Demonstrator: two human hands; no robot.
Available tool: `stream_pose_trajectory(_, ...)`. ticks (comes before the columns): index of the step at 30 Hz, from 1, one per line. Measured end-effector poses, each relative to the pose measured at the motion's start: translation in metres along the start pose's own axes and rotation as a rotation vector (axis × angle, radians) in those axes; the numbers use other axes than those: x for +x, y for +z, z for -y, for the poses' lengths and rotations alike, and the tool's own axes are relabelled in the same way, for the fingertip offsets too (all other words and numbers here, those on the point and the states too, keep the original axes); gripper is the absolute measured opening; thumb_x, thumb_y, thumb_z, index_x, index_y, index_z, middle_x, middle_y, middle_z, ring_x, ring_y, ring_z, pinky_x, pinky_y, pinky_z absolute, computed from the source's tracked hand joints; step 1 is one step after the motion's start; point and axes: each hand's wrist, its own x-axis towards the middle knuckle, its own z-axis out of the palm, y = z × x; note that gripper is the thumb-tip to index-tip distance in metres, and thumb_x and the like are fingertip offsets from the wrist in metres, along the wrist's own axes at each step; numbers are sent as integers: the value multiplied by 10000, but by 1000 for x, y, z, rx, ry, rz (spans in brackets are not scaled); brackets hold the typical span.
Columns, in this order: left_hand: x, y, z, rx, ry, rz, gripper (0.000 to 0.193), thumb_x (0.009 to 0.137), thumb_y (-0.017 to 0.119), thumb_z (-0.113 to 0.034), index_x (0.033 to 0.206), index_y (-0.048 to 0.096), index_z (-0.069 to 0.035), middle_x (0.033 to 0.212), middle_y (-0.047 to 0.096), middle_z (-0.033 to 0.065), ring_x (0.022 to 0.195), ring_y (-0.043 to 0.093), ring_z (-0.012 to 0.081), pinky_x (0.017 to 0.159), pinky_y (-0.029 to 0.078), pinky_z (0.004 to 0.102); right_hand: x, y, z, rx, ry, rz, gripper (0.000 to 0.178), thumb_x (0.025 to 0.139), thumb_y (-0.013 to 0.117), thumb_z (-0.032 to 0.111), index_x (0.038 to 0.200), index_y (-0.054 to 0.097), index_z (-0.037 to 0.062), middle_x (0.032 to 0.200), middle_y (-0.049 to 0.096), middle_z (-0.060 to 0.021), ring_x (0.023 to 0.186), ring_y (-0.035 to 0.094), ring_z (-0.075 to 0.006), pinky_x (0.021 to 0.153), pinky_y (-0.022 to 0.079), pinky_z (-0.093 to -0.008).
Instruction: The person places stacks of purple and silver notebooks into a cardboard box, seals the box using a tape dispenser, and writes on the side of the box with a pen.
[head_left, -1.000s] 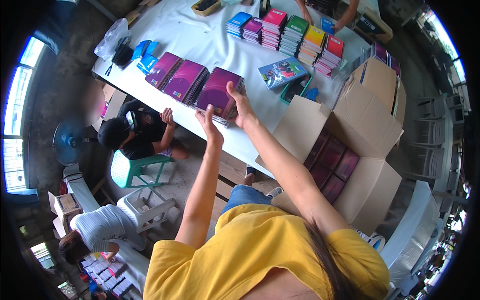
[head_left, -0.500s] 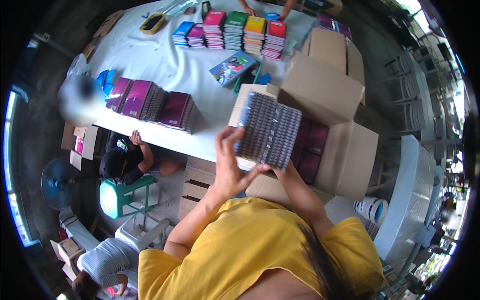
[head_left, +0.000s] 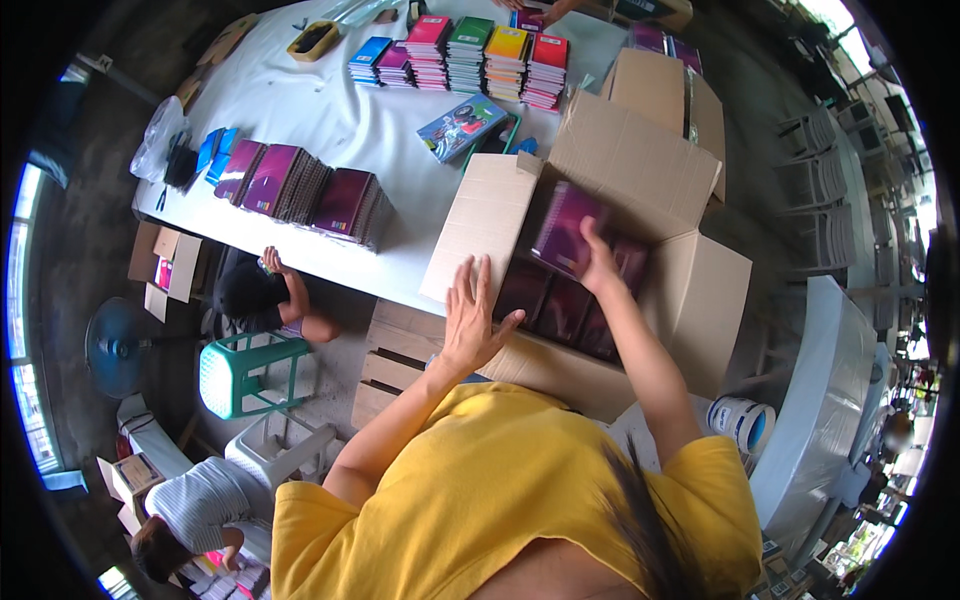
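While my left hand (head_left: pixel 470 325) lay spread at the near left of the box (head_left: pixel 555 372), its fingers loose, holding nothing, on or just above the left flap (head_left: pixel 485 205), my right hand (head_left: pixel 600 268) grasped a purple notebook (head_left: pixel 562 232) by its right side. The thumb lay over the cover; the other fingers went out of sight, so I could not tell how firmly they pressed, nor whether I had one notebook or a bundle. It was within the open mouth of the box, toward the far left corner, tilted a little, above other notebooks (head_left: pixel 560 305) that lay side by side. Done well, I judged, this wanted the notebook brought level with its neighbours and its coils clear of theirs, since coils could snag and a cover could bend at the corner. A grip low on the side, with a light thumb, would spare the cover, and the hidden fingers needed room to slip out without dragging the pile. The left hand seemed best used at that flap, holding it aside and steadying the cardboard. A slow, straight movement suited those covers, which might slide once out of square. On the table (head_left: pixel 330 120), to the left and apart from the flap, stood purple stacks (head_left: pixel 340 198) close to the near edge, and farther back a row of coloured stacks (head_left: pixel 470 50).
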Motion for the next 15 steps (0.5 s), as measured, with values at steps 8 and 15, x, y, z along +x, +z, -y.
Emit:
stream_pose_trajectory(8,-5,-11,27,-324,-4,43,922,851,691,-429,1516,190,-32,1530,234,258,1429,228,396,1149,238,468,46,-13,-19,-121,16,-156,744,818,764,380,1395,454,29,1314,560,-96,1193,518,-218,1011,408,-379)
stream_pose_trajectory(15,31,-119,231,-1008,-578,-952,924,816,752,-360,1500,205,-65,1487,285,153,1345,331,300,1062,312,457,-36,225,-17,-334,-429,113,683,863,694,311,1399,401,6,1387,474,-160,1265,475,-278,1035,400,-407)
